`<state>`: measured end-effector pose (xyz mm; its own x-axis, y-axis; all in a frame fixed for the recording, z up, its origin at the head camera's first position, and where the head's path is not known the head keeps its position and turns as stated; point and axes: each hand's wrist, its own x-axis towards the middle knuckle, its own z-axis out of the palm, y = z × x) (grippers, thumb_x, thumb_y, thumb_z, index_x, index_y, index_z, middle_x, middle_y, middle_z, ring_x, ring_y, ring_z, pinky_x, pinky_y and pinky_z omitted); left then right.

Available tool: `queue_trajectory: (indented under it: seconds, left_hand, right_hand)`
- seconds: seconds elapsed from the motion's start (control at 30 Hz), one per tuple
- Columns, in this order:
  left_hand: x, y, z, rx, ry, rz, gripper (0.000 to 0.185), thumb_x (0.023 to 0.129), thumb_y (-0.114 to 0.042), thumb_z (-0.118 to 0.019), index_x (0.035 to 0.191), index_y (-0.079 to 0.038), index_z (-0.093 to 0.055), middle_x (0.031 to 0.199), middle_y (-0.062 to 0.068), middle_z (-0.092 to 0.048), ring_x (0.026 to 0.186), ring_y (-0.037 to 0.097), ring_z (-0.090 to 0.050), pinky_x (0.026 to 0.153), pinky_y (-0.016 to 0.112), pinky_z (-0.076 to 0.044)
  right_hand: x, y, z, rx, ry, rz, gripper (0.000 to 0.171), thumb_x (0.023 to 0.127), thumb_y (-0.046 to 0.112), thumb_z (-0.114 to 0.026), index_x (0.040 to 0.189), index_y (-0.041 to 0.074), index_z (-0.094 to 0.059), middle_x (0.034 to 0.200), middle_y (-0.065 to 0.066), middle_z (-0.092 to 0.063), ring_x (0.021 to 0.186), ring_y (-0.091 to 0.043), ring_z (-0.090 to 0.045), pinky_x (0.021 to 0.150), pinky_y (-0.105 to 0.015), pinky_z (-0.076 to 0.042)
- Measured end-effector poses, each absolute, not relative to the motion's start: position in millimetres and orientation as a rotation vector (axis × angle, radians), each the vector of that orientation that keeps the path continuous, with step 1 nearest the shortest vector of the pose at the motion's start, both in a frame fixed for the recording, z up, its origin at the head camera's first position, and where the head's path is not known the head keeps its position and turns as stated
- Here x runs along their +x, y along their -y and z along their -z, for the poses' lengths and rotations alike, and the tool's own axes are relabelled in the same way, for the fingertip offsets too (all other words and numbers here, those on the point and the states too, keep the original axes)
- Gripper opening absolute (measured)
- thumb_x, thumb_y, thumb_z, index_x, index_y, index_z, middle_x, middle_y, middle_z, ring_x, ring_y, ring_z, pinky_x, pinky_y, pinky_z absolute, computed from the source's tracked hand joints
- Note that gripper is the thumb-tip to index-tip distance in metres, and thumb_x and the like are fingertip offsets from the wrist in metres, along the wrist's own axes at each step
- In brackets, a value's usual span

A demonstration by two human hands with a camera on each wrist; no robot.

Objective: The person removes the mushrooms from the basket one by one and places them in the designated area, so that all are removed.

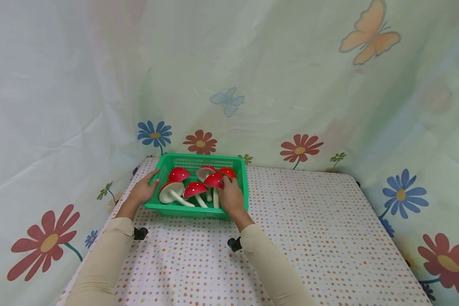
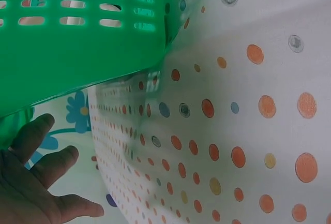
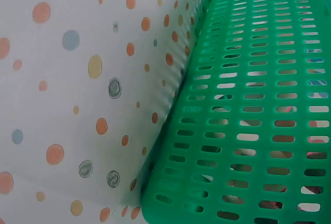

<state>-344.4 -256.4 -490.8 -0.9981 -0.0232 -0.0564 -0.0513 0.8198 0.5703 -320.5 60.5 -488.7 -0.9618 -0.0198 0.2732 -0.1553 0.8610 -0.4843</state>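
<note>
A green slotted basket [image 1: 199, 163] sits on the table [image 1: 310, 238], toward its far left part, at roughly eleven o'clock from the table's middle. The table wears a white cloth dotted in orange, blue and yellow. Inside the basket lie several toy mushrooms with red, white-spotted caps and pale stems, tipped on their sides and crowded together.

The left hand [image 1: 143, 191] rests against the basket's left wall at its nine o'clock side, the thumb hooked over the rim and the fingers along the outside; in the left wrist view those fingers [image 2: 36, 157] are spread and fairly straight just beside the green wall [image 2: 77, 38]. The right hand [image 1: 231, 197] reaches over the near rim at about five o'clock and lies inside the basket, its fingertips touching the red cap of a mushroom [image 1: 214, 180] near the middle. Whether the fingers close round that cap cannot be told from here. The right wrist view shows only the basket's perforated side [image 3: 258, 105] standing on the dotted cloth [image 3: 77, 79].

Both forearms are in beige sleeves [image 1: 99, 263]. A pale curtain [image 1: 252, 76] printed with flowers and butterflies hangs behind and around the table.
</note>
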Motion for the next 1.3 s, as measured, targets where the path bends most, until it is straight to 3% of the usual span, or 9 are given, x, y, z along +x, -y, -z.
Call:
queue_trajectory:
  seconds: [0.23, 0.67, 0.87, 1.3]
  left_hand:
    - [-344.1, 256.0, 488.6, -0.064, -2.944, -0.951, 0.055, 0.107, -0.039, -0.034, 0.159, -0.028, -0.018, 0.159, 0.024, -0.028, 0.138, 0.053, -0.033, 0.108, 0.067, -0.03]
    - [-344.8, 256.8, 487.3, -0.069, -2.939, -0.97, 0.055, 0.107, -0.038, -0.033, 0.159, -0.028, -0.017, 0.159, 0.024, -0.028, 0.139, 0.053, -0.033, 0.108, 0.067, -0.031]
    - [-344.9, 256.4, 489.2, -0.089, -2.929, -0.983, 0.055, 0.107, -0.039, -0.033, 0.159, -0.03, -0.017, 0.16, 0.023, -0.027, 0.14, 0.052, -0.032, 0.109, 0.067, -0.03]
    - [-343.7, 256.2, 490.2, -0.069, -2.922, -1.003, 0.055, 0.107, -0.038, -0.033, 0.159, -0.029, -0.018, 0.159, 0.024, -0.027, 0.139, 0.053, -0.032, 0.108, 0.066, -0.031]
  right_hand:
    - [-321.1, -59.3, 485.1, 0.169, 2.699, -0.697, 0.021, 0.098, 0.015, -0.06, 0.117, 0.006, -0.059, 0.109, -0.017, -0.061, 0.078, -0.03, -0.067, 0.065, -0.04, -0.056]
    - [-323.1, -56.9, 480.1, 0.137, 2.681, -0.533, 0.014, 0.096, 0.016, -0.062, 0.096, 0.003, -0.066, 0.096, -0.012, -0.067, 0.076, -0.026, -0.067, 0.065, -0.037, -0.057]
    - [-322.4, -58.2, 480.3, 0.156, 2.662, -0.546, 0.016, 0.095, 0.02, -0.065, 0.097, 0.005, -0.07, 0.097, -0.009, -0.069, 0.083, -0.024, -0.068, 0.068, -0.037, -0.058]
    - [-318.2, -63.7, 481.3, 0.184, 2.571, -0.741, 0.012, 0.093, 0.013, -0.066, 0.092, 0.004, -0.075, 0.093, -0.008, -0.072, 0.076, -0.021, -0.068, 0.061, -0.035, -0.055]
